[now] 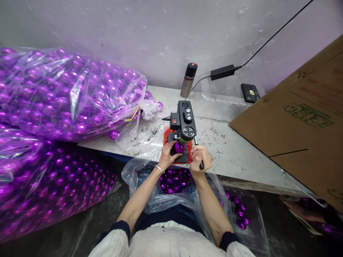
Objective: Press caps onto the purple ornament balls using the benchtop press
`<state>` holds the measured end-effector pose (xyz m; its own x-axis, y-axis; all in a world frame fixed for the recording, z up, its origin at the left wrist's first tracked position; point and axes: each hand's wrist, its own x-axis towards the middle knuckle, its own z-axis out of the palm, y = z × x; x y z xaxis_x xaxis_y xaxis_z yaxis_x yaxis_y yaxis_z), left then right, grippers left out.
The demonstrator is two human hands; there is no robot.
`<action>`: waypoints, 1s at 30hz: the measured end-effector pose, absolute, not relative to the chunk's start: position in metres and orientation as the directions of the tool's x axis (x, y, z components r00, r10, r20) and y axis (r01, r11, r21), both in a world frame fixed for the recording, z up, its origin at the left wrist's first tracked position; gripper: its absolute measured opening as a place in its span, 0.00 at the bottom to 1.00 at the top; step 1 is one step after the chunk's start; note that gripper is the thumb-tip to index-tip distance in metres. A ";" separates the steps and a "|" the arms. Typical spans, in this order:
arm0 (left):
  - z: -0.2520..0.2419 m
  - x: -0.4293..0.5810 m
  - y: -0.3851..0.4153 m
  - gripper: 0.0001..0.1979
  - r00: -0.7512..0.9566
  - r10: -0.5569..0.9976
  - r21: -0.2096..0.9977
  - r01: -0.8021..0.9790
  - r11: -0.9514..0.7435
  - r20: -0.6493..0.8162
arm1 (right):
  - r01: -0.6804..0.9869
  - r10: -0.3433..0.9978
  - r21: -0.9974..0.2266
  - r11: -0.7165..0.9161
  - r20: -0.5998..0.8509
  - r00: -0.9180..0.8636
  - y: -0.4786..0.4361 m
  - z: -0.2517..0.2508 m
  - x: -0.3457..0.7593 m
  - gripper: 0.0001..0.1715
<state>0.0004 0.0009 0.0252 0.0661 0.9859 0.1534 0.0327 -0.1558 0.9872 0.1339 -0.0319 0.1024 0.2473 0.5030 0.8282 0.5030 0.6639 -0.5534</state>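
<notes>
A shiny purple ball [179, 146] sits under the head of a small black press machine [187, 119] on the table. My left hand [168, 155] grips this ball between thumb and fingers. With its fingers wrapped round the black-ended lever handle [202, 165] at the machine's right side, my right hand [200, 158] is closed. A red mat [166, 137] lies beneath the machine. Below the table edge, more purple balls [175, 180] fill an open clear plastic bag [152, 203] at my lap.
Large clear bags of purple balls [66, 96] crowd the left. A spray can [189, 80], a power adapter [223, 72] and a dark phone-like object [250, 93] are at the back. A cardboard box [300, 117] stands right. Black scraps litter the white table [230, 153].
</notes>
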 end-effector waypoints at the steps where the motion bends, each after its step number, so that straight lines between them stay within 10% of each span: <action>1: 0.025 0.001 0.002 0.28 0.065 0.985 0.986 0.037 -0.162 0.159 | 0.492 0.526 -0.585 0.645 0.807 0.269 -0.033 0.115 0.133 0.19; 13: 0.000 -0.034 -0.071 0.34 0.093 0.938 0.860 0.378 -0.343 0.334 | 0.516 0.597 -0.592 0.619 0.782 0.181 -0.039 0.147 0.134 0.13; 16: -0.023 -0.044 -0.099 0.33 0.257 0.948 0.865 0.414 -0.282 0.186 | 0.554 0.555 -0.546 0.629 0.814 0.171 -0.035 0.136 0.139 0.04; 20: -0.045 -0.040 -0.105 0.30 0.290 0.956 0.851 0.512 -0.118 -0.041 | 0.637 0.597 -0.532 0.558 0.790 0.137 -0.027 0.108 0.168 0.21; 25: -0.052 -0.044 -0.095 0.22 0.417 0.906 0.803 0.561 -0.200 -0.065 | 0.651 0.725 -0.738 0.176 0.544 0.421 -0.004 0.090 0.248 0.20; 30: -0.072 -0.070 -0.085 0.23 0.329 0.943 0.760 0.626 -0.175 -0.054 | 0.821 0.812 -0.556 -0.133 0.414 0.412 0.036 0.118 0.320 0.32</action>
<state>-0.0695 -0.0854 -0.0722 0.3292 0.9427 -0.0544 0.6263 -0.1748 0.7598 0.3197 0.0357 0.1183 0.4115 0.8122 0.4136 0.8206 -0.1328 -0.5558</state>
